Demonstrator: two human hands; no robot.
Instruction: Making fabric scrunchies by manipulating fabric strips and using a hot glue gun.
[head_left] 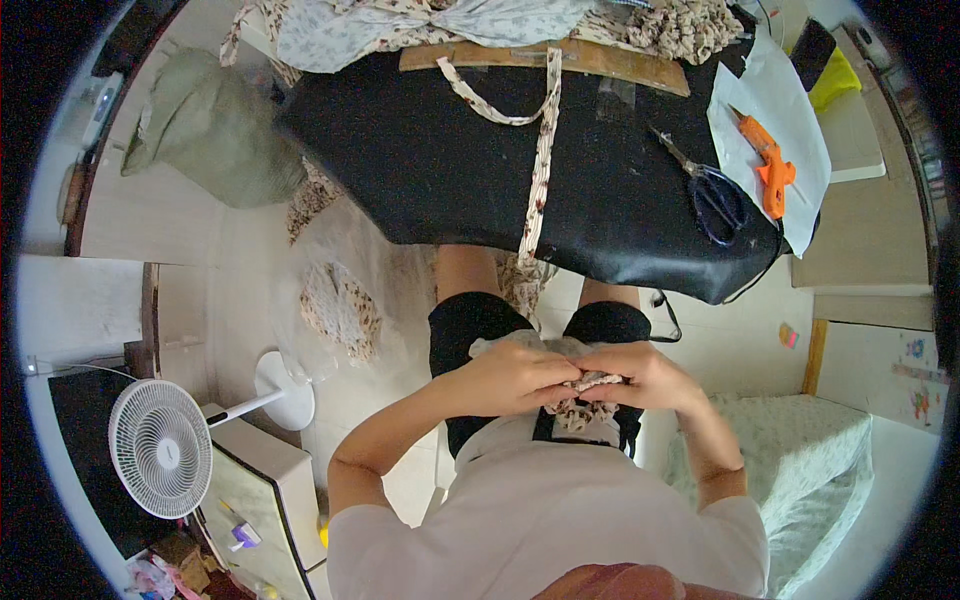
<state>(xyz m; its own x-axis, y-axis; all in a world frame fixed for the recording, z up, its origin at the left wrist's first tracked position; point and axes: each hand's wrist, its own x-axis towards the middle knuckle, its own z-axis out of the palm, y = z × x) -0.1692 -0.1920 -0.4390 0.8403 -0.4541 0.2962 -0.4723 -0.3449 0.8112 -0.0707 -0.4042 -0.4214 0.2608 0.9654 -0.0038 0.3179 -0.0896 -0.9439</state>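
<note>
Both my hands are together over my lap, in front of my waist. My left hand [520, 378] pinches one side of a small piece of gathered floral fabric [576, 414], cream with dark brown spots. The other side is between the fingers of my right hand [645, 377]. The bunched part hangs below my fingertips, and the fingers partly hide the rest. Ahead of me, a long narrow strip of similar fabric [538, 180] runs down the black table cover [420, 150], its end over the near edge.
Dark-handled scissors [712, 200] and an orange glue gun [765, 165] lie at the table's right, the gun on a white sheet [790, 110]. A wooden strip [600, 65] crosses the back, near heaped ruffled fabric [690, 28]. A white fan [165, 450] stands at left.
</note>
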